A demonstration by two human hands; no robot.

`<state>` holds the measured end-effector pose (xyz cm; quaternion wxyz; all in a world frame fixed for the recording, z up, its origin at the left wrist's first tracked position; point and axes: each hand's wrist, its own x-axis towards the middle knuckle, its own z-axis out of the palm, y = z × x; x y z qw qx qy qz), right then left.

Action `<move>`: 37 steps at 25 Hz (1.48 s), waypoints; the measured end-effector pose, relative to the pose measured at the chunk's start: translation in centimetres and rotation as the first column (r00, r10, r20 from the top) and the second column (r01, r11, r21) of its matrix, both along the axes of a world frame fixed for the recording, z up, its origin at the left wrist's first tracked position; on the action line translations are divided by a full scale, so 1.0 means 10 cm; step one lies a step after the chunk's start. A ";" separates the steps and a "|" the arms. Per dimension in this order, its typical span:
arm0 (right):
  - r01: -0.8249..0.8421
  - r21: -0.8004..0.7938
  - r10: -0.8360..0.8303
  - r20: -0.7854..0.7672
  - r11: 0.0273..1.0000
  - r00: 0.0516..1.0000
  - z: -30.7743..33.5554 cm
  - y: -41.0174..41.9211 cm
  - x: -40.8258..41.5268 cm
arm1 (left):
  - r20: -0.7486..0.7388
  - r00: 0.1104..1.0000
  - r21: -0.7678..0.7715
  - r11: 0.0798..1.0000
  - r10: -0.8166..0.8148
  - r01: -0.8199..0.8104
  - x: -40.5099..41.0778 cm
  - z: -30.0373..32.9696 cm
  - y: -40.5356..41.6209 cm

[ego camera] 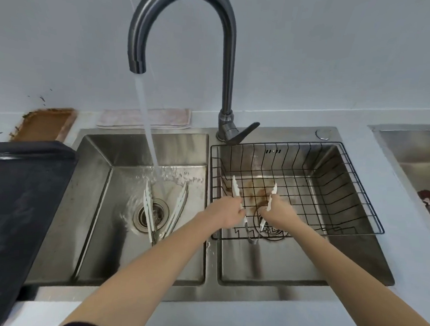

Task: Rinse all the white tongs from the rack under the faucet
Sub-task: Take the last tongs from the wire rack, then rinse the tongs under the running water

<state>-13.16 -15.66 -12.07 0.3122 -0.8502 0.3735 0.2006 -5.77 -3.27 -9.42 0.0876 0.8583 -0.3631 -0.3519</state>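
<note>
Both hands hold one pair of white tongs (235, 188) inside the black wire rack (353, 194) that sits in the right basin. My left hand (227, 210) grips its left arm and my right hand (277, 209) grips its right arm (274, 189). The tongs are spread wide, tips pointing away from me, metal hinge near the rack's front edge. A second pair of white tongs (148, 209) lies spread in a V over the drain of the left basin (93, 193). The faucet (182, 22) pours a stream of water (148, 123) into the left basin between those tongs.
A dark tray (17, 201) covers the counter to the left of the sink. A folded cloth (146, 117) lies behind the left basin, and a brown stained tray (44, 123) sits at the back left. Another steel sink (421, 155) is at the far right.
</note>
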 end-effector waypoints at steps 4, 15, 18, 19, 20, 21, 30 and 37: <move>0.078 0.020 -0.079 0.047 0.997 0.996 -0.06 0.05 0.01 | -0.003 0.998 0.032 0.998 0.057 -0.057 -0.08 -0.10 -0.05; 0.142 0.014 -0.141 0.238 0.990 0.961 0.21 0.13 0.02 | -0.279 0.903 -0.319 0.855 0.327 -0.409 -0.12 0.04 0.04; 0.150 0.090 -0.172 0.331 0.985 0.928 0.36 0.24 0.10 | -0.338 0.858 -0.337 0.802 0.386 -0.493 -0.07 0.11 0.19; 0.148 0.109 -0.178 0.362 0.983 0.915 0.39 0.30 0.14 | -0.365 0.835 -0.333 0.780 0.411 -0.529 -0.04 0.13 0.25; 0.141 0.121 -0.178 0.389 0.983 0.904 0.42 0.37 0.18 | -0.391 0.809 -0.328 0.754 0.439 -0.568 -0.01 0.15 0.32; 0.128 0.123 -0.168 0.412 0.984 0.895 0.45 0.45 0.22 | -0.401 0.787 -0.327 0.729 0.469 -0.601 0.02 0.15 0.39; -0.048 0.129 -0.023 0.498 0.990 0.867 0.52 1.21 0.64 | -0.497 0.620 -0.206 0.611 0.607 -0.764 0.35 0.02 1.10; -0.103 0.113 0.033 0.496 0.988 0.868 0.55 1.52 0.89 | -0.646 0.396 -0.100 0.442 0.653 -0.892 0.60 -0.11 1.35</move>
